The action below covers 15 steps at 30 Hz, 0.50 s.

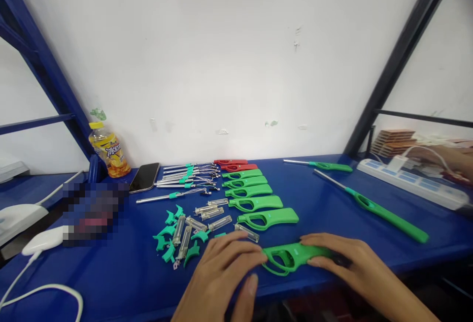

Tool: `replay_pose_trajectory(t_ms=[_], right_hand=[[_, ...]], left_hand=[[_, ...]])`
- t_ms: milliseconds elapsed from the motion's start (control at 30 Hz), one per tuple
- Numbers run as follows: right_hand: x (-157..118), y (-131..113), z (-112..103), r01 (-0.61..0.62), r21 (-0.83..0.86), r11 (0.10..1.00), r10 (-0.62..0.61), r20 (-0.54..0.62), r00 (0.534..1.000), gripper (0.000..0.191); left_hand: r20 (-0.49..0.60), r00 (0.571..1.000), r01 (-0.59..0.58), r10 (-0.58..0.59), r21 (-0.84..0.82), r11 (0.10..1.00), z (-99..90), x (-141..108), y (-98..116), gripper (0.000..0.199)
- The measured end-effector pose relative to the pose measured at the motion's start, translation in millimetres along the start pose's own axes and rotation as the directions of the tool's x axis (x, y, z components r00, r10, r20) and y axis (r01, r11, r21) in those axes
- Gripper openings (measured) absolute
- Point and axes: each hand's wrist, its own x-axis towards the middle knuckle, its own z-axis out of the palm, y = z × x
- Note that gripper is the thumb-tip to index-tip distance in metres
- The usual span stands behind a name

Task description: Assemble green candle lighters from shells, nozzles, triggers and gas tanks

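My right hand (342, 258) grips the rear end of a green lighter casing (295, 255), thumb on its near side and fingers on its far side. The casing lies across the blue table's front part, its trigger loop pointing left. My left hand (225, 273) has its fingers stretched out and the thumb apart; one fingertip is at the casing's front end, perhaps touching it. Just beyond that hand lies a clear fuel tank (247, 233). More clear tanks (220, 222) and teal triggers (169, 253) are scattered to the left. Several green casings (268, 218) lie in a column behind.
Red casings (236, 167) and metal lighter tubes with wires (157, 199) lie farther back. Two assembled green lighters (388, 218) rest at right, near a white power strip (414, 184). A phone (145, 177), a drink bottle (110, 149) and a white cable (51, 287) are at left.
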Motion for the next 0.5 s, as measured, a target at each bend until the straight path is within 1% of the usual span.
replay_pose_trajectory(t_ms=[33,67,100,167,267,333,500], right_hand=[[-1,4,-3,-0.006,-0.012,1.0,0.006,-0.016,1.0,0.033],[-2,8,-5,-0.011,-0.023,1.0,0.01,-0.036,0.999,0.033],[-3,12,-6,-0.013,-0.031,0.999,0.011,-0.053,0.999,0.033],[-3,16,-8,-0.017,-0.038,0.999,0.014,-0.07,0.997,0.033],[-2,16,-8,-0.024,-0.037,0.999,0.022,-0.064,0.998,0.033],[-1,15,-7,-0.028,-0.035,0.999,0.026,-0.053,0.998,0.032],[6,6,-2,-0.032,-0.022,0.999,0.031,-0.043,0.999,0.032]], left_hand=[[-0.037,0.998,-0.037,0.042,0.116,0.993,11.4,4,-7,0.04],[-0.035,0.997,-0.065,0.074,0.205,0.977,21.4,6,-14,0.044],[-0.02,0.994,-0.098,0.108,0.27,0.958,29.5,7,-19,0.049],[0.03,0.988,-0.152,0.151,0.349,0.924,39.3,7,-24,0.056],[0.077,0.983,-0.186,0.169,0.411,0.892,41.8,6,-27,0.06],[0.073,0.983,-0.183,0.168,0.435,0.882,39.9,7,-29,0.055],[-0.038,0.989,-0.109,0.143,0.461,0.881,35.8,8,-37,0.042]])
